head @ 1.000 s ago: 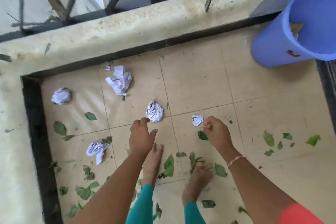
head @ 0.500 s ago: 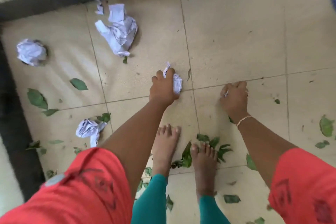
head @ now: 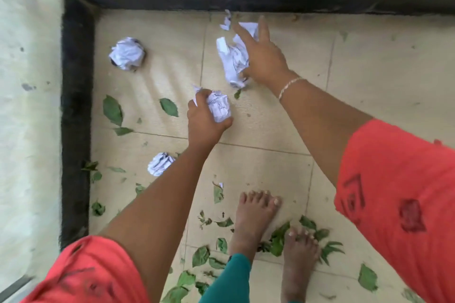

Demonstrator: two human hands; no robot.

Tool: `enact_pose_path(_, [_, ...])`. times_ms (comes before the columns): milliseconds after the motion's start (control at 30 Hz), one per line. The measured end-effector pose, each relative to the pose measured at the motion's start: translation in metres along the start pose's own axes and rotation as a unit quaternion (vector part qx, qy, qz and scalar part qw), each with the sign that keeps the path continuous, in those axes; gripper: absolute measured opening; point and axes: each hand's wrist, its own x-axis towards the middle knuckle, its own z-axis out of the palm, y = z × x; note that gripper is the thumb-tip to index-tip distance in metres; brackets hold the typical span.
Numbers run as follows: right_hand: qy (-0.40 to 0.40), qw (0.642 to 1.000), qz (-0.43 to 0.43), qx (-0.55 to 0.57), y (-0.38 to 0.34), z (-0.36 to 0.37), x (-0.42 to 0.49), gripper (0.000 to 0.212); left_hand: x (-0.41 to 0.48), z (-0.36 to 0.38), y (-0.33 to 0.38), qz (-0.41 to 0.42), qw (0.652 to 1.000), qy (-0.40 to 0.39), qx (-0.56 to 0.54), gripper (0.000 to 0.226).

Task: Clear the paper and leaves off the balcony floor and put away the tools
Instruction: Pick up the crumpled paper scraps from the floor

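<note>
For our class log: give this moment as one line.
left hand: grips crumpled white paper ball | right hand: fingers spread over larger crumpled white paper wad

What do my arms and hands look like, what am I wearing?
Short coral-red sleeves with dark printed marks, left sleeve and right sleeve; forearms bare. Thin pale bracelet on the right wrist. Both the left hand and right hand are ungloved.

Soft, even daylight. Faint striped shadows cross the floor (head: 157, 81) at ten o'clock. Motion blur softens the right hand (head: 262, 58); wide-angle distortion bends the edges.
</note>
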Motion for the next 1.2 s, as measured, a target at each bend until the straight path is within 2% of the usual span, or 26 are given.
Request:
enact_pose_path(67, [-0.021,0.999,0.021,-0.024,0.004,0.011,0.011,0.044,0.012,-0.004,0.0,0.005,1.0,-0.004,-0.01,0.074])
enact_pose_path(167, [-0.021,0.998,0.055,-0.01,0.019,0.018,-0.011,0.034,0.018,-0.01,0.007,0.011,0.999,-0.017,-0.026,0.076])
enact_pose_path(300, [-0.012,0.993,0.091,0.076,0.031,-0.011,-0.076,0.019,-0.007,-0.021,0.027,0.032,0.998,-0.038,-0.05,0.078])
enact_pose_path(400, [-0.007,0.984,0.118,0.132,0.033,-0.044,-0.131,0.032,-0.041,-0.032,0.053,0.034,0.996,-0.067,-0.044,0.079])
enact_pose_path(500, [0.021,0.98,0.143,0.139,0.028,-0.085,-0.183,0.016,-0.075,-0.044,0.087,0.051,0.993,-0.1,-0.033,0.081])
enact_pose_path(800, [0.105,0.942,0.234,0.218,0.05,-0.194,-0.295,0.026,-0.143,-0.028,0.216,0.08,0.979,-0.177,-0.061,0.075])
enact_pose_path(867, [0.126,0.932,0.252,0.228,0.069,-0.211,-0.311,0.018,-0.152,-0.009,0.243,0.081,0.977,-0.182,-0.07,0.073])
enact_pose_path(967, [0.154,0.916,0.287,0.235,0.114,-0.233,-0.336,0.022,-0.165,0.027,0.279,0.084,0.975,-0.195,-0.065,0.076])
enact_pose_path(1200, [0.241,0.837,0.373,0.32,0.246,-0.309,-0.408,0.023,-0.21,0.12,0.368,0.104,0.969,-0.22,-0.045,0.077])
